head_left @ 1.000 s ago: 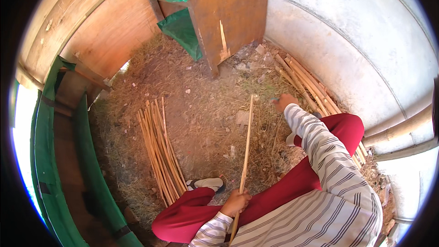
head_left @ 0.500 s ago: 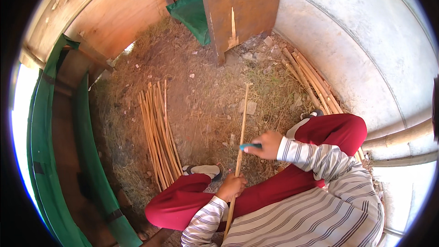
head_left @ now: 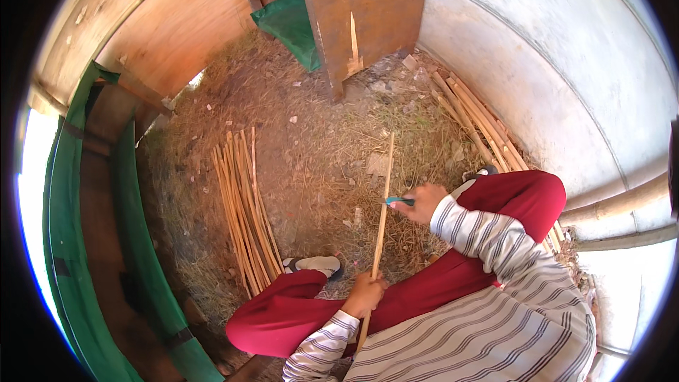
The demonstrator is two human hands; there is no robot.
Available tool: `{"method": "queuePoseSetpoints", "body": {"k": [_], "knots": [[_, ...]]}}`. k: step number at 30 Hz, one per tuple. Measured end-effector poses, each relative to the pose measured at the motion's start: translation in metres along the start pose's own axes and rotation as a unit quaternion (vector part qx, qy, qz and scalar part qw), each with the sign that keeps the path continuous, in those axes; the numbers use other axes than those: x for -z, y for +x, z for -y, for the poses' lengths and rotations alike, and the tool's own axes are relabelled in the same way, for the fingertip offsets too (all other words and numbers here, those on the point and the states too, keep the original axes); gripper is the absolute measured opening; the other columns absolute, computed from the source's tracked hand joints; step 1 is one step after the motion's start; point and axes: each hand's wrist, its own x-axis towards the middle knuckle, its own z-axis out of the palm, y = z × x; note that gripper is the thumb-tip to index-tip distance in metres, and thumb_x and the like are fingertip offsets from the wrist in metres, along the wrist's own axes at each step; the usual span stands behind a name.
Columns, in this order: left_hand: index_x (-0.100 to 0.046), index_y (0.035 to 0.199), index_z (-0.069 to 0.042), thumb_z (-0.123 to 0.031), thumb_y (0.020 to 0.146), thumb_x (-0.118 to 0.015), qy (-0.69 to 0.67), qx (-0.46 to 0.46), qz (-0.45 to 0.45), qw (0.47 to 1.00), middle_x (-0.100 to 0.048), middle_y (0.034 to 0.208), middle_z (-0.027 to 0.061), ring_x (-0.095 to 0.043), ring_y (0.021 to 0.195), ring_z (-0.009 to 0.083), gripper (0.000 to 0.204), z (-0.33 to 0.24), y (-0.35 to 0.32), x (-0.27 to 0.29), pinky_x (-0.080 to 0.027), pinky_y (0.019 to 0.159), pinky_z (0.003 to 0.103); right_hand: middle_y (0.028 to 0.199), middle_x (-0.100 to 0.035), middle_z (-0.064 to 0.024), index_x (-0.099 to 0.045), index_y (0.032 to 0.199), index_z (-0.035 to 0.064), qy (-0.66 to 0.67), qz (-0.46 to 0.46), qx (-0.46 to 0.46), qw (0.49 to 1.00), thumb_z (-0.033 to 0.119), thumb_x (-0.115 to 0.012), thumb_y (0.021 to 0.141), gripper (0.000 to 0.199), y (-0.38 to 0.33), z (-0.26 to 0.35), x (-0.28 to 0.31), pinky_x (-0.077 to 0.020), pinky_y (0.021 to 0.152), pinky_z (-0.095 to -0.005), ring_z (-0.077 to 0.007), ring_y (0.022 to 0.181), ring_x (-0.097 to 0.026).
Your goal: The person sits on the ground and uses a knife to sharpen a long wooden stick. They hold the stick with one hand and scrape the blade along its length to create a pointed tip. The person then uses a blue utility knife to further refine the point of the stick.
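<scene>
A long, thin wooden stick [head_left: 384,219] slants up between my legs, its lower end near my lap and its far end over the ground. My left hand [head_left: 365,293] is closed around its lower part. Farther up, my right hand [head_left: 423,202] grips a small teal hand tool [head_left: 399,201] whose tip meets the stick or lies just beside it. Whether it has a blade is too small to make out.
Left of my foot lies a bundle of similar sticks [head_left: 244,212]. Thicker poles [head_left: 484,124] lie along the pale wall [head_left: 537,64] at right. A wooden cabinet [head_left: 371,21] with green sheeting stands ahead; green-covered shelving [head_left: 134,240] lines the left. Dry grass covers part of the dirt ground.
My right hand and the teal tool have moved up along the stick, toward its far end. The stick's far end has shifted slightly right, and my left hand still holds it.
</scene>
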Motion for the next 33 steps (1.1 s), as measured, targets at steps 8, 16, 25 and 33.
{"method": "queuePoseSetpoints", "body": {"k": [8,16,25,33], "knots": [[-0.043,0.075,-0.012,-0.003,0.084,-0.057,-0.051,-0.005,0.003,0.999,-0.045,0.055,0.0007,-0.042,0.038,0.0112,0.019,-0.005,0.006,0.010,-0.030,0.031,0.030,0.059,-0.065,-0.0112,-0.077,0.109,0.0222,0.010,0.080,0.172,0.982,0.067,-0.043,0.097,0.058,-0.023,0.032,-0.005,-0.0580,0.058,-0.0432,-0.0263,0.056,-0.067],[-0.043,0.077,-0.011,0.000,0.085,-0.057,-0.036,-0.006,0.028,0.999,-0.046,0.056,0.0011,-0.043,0.038,0.0123,0.019,0.002,0.005,0.005,-0.032,0.031,0.030,0.056,-0.063,-0.0088,-0.076,0.112,0.0192,-0.015,0.012,0.064,0.998,0.068,-0.041,0.098,0.062,0.020,-0.004,0.003,-0.0569,0.053,-0.0397,-0.0215,0.051,-0.065],[-0.044,0.076,-0.010,-0.004,0.085,-0.058,0.000,-0.018,0.011,1.000,-0.047,0.057,0.0006,-0.043,0.039,0.0115,0.018,-0.003,-0.008,0.004,-0.032,0.032,0.029,0.051,-0.056,-0.0066,-0.071,0.124,0.0213,-0.039,-0.031,0.023,0.998,0.069,-0.032,0.099,0.066,0.024,-0.007,0.009,-0.0554,0.050,-0.0375,-0.0196,0.047,-0.061],[-0.043,0.077,-0.011,-0.005,0.085,-0.059,0.005,-0.013,0.064,0.998,-0.046,0.057,0.0010,-0.042,0.038,0.0110,0.018,0.002,-0.008,0.001,-0.032,0.032,0.029,0.078,-0.072,-0.0135,-0.075,0.117,0.0191,-0.004,0.008,-0.069,0.998,0.070,-0.042,0.096,0.064,0.052,-0.045,0.037,-0.0597,0.073,-0.0437,-0.0294,0.071,-0.071]]}}
